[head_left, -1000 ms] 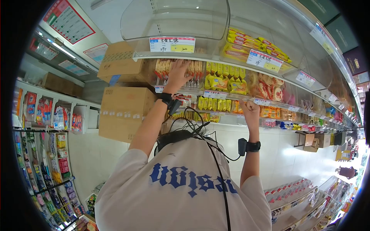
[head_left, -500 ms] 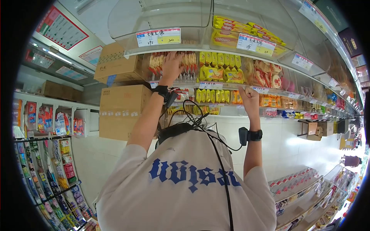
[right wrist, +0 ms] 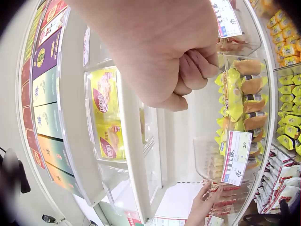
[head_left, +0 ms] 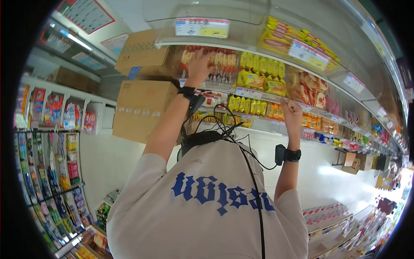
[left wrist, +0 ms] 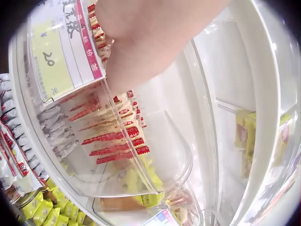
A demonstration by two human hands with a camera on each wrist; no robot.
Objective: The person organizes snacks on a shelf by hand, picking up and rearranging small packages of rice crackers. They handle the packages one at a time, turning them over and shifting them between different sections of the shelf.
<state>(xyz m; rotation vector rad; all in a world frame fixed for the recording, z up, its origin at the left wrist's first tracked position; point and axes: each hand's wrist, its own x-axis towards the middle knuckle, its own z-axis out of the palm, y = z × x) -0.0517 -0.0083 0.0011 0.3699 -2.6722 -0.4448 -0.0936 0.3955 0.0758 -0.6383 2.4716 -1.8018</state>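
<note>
Here's the left hand [head_left: 200,71], up in the top middle of the head view, right in among the red-ended packets [head_left: 225,64]! They stand in a tight upright row, just left of the yellow packs [head_left: 262,83]. Fingers reach over the row, thumb out to the side, but do the tips pinch one? Can't tell; in the left wrist view the tag [left wrist: 63,54], upper left of the frame, and the wrist itself hide them. What does show there, low and left of centre, is a run of red ends behind the wall of the clear bin [left wrist: 91,182].

Over to the right hand [head_left: 292,113], right of centre in the head view: it's a fist, fingers folded in, nothing visible in its grasp. It hangs near the front edge of the shelf [head_left: 270,99]; whether it touches, I can't say. In the right wrist view it fills the top middle, yellow wafers [right wrist: 106,101] to the left of it, the left hand down at the bottom right by the packets.

So the step in hand looks like handling that row, either straightening it or picking from it. The next move, I'd judge, calls for a light touch from the left fingers, settling on one packet without dragging its neighbours; the right seems free to help.
</note>
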